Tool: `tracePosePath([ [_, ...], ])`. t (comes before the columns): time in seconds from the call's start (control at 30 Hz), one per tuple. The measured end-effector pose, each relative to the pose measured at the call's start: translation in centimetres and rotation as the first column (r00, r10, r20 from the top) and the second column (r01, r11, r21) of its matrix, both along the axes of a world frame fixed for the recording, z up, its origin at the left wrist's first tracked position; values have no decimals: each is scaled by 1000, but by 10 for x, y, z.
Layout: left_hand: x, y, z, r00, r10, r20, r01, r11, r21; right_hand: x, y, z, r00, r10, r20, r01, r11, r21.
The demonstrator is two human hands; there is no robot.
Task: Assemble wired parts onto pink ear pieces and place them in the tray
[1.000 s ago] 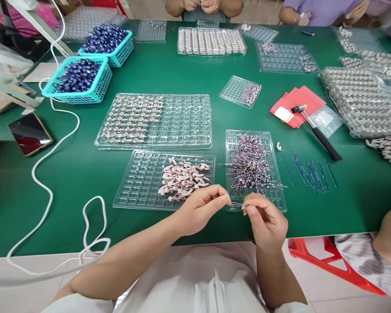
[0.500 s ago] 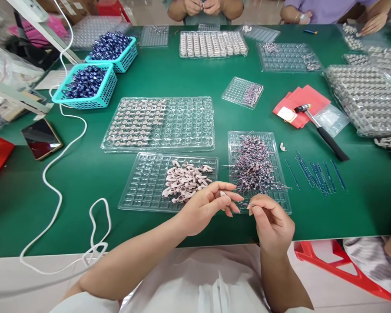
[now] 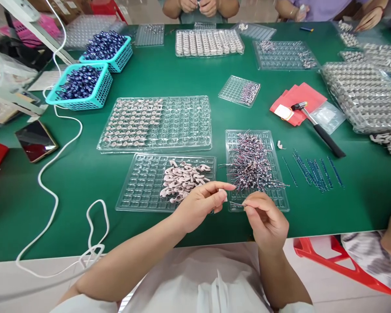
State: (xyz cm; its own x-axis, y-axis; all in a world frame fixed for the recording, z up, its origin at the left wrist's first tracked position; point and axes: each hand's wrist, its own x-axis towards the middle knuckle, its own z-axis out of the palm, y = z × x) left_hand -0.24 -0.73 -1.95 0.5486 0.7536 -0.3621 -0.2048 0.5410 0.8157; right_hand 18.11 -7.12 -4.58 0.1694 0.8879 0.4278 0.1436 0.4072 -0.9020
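My left hand [image 3: 198, 204] holds a small pale earbud shell [image 3: 225, 196] between thumb and bent fingers, with its index finger stretched out. Most of that shell is hidden. Facing it, my right hand [image 3: 267, 221] pinches a thin wire [image 3: 237, 204] whose free end points at the left hand, a small gap away. Under the left hand lies a clear tray [image 3: 143, 182] with a heap of pale earbud shells [image 3: 184, 180]. Just beyond my right hand, another clear tray [image 3: 280, 198] carries a tangled pile of thin wires with small tips [image 3: 252, 161].
A partly filled clear tray [image 3: 185, 126] lies further back. To the right are a hammer [image 3: 327, 139], red packets [image 3: 308, 98], thin blue strips [image 3: 316, 174] and a loose shell [image 3: 279, 144]. Turquoise baskets [image 3: 101, 93], a phone [image 3: 35, 141] and a white cable [image 3: 54, 191] lie left. Co-workers' hands [image 3: 198, 6] work opposite.
My left hand's fingers have curled in around the shell, leaving the index finger extended. The wire in my right hand has come away from the left hand's fingers. The view has shifted slightly.
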Motion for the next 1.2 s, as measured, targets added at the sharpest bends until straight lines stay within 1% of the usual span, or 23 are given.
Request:
tracePosePath([
  [0.17, 1, 2, 6, 1000, 9, 20, -7, 992, -123, 0, -1, -1, 995, -46, 83, 46, 999, 9],
  [0.3, 3, 4, 11, 999, 35, 7, -34, 987, -159, -2, 0, -1, 988, -128, 90, 125, 992, 36],
  [0.43, 4, 4, 11, 999, 45, 6, -43, 987, -153, -3, 0, -2, 980, -177, 89, 175, 984, 29],
  [0.77, 4, 3, 10, 999, 34, -24, -36, 993, -114, -2, -1, -3, 981, -174, 87, 175, 985, -2],
  [1.03, 3, 3, 9, 997, 10, -77, -15, 998, -62, -3, -1, -2, 977, -173, 126, 181, 982, -53],
  [1.2, 3, 2, 8, 997, 9, -72, -12, 999, -33, -3, -1, -3, 973, -187, 135, 196, 979, -55],
])
